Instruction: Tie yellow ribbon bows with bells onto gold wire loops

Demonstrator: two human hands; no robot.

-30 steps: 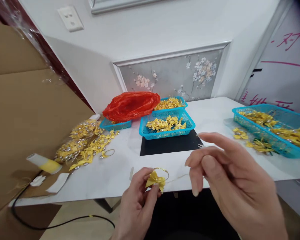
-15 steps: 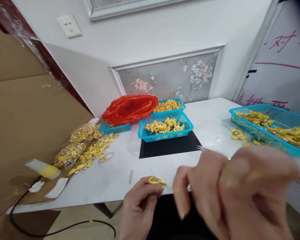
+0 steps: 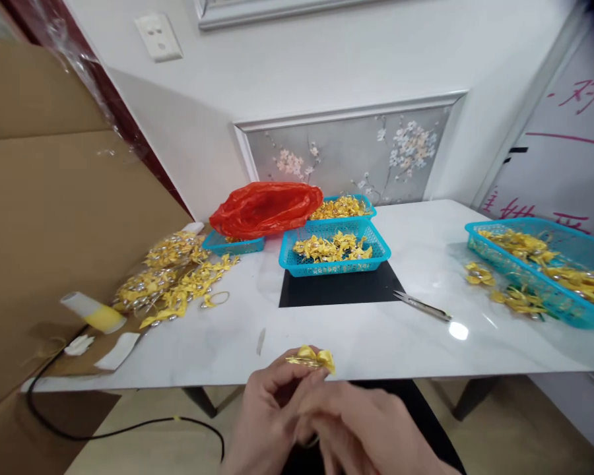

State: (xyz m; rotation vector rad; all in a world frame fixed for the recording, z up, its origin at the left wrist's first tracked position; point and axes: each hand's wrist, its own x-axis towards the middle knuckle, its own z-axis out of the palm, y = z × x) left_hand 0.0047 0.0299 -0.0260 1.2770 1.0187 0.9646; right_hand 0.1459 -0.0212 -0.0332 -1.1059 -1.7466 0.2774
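Your right hand (image 3: 361, 429) has dropped from mid-frame to the bottom centre, now pressed against your left hand (image 3: 272, 415) around the yellow bow (image 3: 313, 358). With it lowered, the scissors (image 3: 422, 306) on the tabletop (image 3: 376, 336) right of centre show in full. The bow's wire ring has gone from view.

Desk (image 3: 376, 343) bare mid-frame btwn mat (image 3: 336, 290) & near edge; scissors (image 3: 422, 306) right of centre, baskets (image 3: 334, 247) behind, bows (image 3: 178, 284) left.
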